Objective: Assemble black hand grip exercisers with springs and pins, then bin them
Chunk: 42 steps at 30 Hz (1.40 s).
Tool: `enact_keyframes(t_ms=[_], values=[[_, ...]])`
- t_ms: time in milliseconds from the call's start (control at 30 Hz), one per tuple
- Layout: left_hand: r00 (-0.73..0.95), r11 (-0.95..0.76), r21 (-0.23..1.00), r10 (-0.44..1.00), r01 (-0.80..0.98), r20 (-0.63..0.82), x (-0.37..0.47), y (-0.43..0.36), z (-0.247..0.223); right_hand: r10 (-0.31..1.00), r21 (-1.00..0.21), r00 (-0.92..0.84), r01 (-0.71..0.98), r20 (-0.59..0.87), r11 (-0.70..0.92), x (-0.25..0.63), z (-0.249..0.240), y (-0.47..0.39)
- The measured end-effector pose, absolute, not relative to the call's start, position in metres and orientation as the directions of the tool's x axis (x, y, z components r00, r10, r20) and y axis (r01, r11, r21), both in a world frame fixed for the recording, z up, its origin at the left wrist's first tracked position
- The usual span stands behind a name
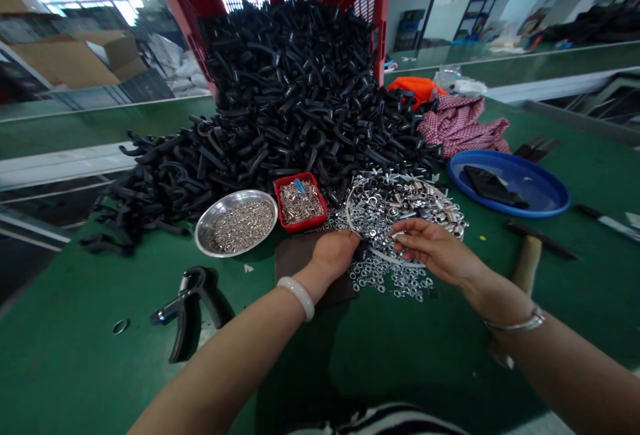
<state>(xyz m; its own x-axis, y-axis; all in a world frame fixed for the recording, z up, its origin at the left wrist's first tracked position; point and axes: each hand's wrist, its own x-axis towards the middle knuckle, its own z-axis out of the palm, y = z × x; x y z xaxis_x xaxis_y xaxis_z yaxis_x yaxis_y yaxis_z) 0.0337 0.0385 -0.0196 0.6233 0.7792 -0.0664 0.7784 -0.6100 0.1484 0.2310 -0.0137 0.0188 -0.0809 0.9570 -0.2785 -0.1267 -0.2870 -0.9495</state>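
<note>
My left hand (336, 253) is closed above the dark flat pad (295, 258), and a black plastic handle (362, 251) sticks out from under its fingers; most of it is hidden. Thumb and fingers of my right hand (431, 248) pinch a small ridged metal piece (398, 235), over a round white-rimmed tray (351, 211) full of silver springs, rings and other metal parts. Loose metal nuts (395, 278) lie spilled in front of the tray. To the left stand a red square dish (305, 227) of small pins and a steel bowl (200, 238) of tiny metal parts.
Black handles (295, 88) pour from a tipped red crate (383, 15) across the back. A hand gripper (193, 305) and a metal ring (121, 326) lie on the left. On the right are a blue tray (550, 198), a hammer (529, 265), a knife (610, 223) and a checked cloth (465, 125).
</note>
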Motion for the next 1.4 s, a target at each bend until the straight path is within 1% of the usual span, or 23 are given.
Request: enact_keyframes(t_ms=[67, 267, 400, 567, 633, 733, 833, 900, 1033, 1100, 1167, 1267, 1333, 1400], values=[[0.645, -0.629, 0.16, 0.76, 0.761, -0.077, 0.031, 0.04, -0.018, 0.957, -0.949, -0.078, -0.124, -0.28, -0.288, 0.232, 0.018, -0.015], [0.632, -0.606, 0.216, 0.77, 0.766, -0.082, 0.026, 0.042, -0.017, 0.959, -0.953, -0.07, -0.114, -0.273, -0.28, 0.234, 0.013, -0.014], [0.629, -0.592, 0.253, 0.772, 0.765, -0.094, 0.026, 0.04, -0.016, 0.962, -0.96, -0.07, -0.077, -0.265, -0.27, 0.234, 0.011, -0.015], [0.632, -0.594, 0.266, 0.77, 0.759, -0.087, 0.028, 0.036, -0.015, 0.96, -0.96, -0.065, -0.047, -0.274, -0.277, 0.232, 0.011, -0.017], [0.567, -0.531, 0.265, 0.821, 0.805, -0.075, 0.031, 0.035, -0.016, 0.959, -0.958, -0.055, -0.057, -0.28, -0.283, 0.229, 0.012, -0.017], [0.424, -0.391, 0.253, 0.901, 0.885, -0.091, 0.038, 0.034, -0.017, 0.961, -0.959, -0.052, -0.071, -0.272, -0.276, 0.226, 0.012, -0.016], [0.351, -0.319, 0.249, 0.931, 0.914, -0.097, 0.043, 0.031, -0.019, 0.964, -0.963, -0.057, -0.06, -0.26, -0.263, 0.224, 0.011, -0.015], [0.354, -0.326, 0.251, 0.932, 0.911, -0.075, 0.043, 0.029, -0.02, 0.966, -0.966, -0.056, -0.047, -0.251, -0.254, 0.224, 0.009, -0.014], [0.43, -0.41, 0.256, 0.903, 0.875, -0.022, 0.041, 0.024, -0.023, 0.967, -0.968, -0.063, -0.037, -0.246, -0.249, 0.224, 0.008, -0.014], [0.418, -0.401, 0.262, 0.909, 0.878, -0.01, 0.042, 0.025, -0.026, 0.967, -0.967, -0.069, -0.047, -0.246, -0.249, 0.223, 0.009, -0.015], [0.368, -0.348, 0.27, 0.929, 0.898, -0.026, 0.045, 0.028, -0.027, 0.966, -0.966, -0.067, -0.057, -0.25, -0.254, 0.223, 0.01, -0.015], [0.319, -0.282, 0.287, 0.944, 0.915, -0.09, 0.048, 0.032, -0.026, 0.967, -0.965, -0.058, -0.068, -0.248, -0.252, 0.22, 0.012, -0.015], [0.342, -0.302, 0.277, 0.934, 0.912, -0.107, 0.048, 0.034, -0.024, 0.969, -0.968, -0.059, -0.068, -0.239, -0.243, 0.219, 0.014, -0.016], [0.39, -0.357, 0.257, 0.917, 0.898, -0.089, 0.045, 0.033, -0.021, 0.971, -0.971, -0.062, -0.056, -0.23, -0.234, 0.218, 0.016, -0.018]])
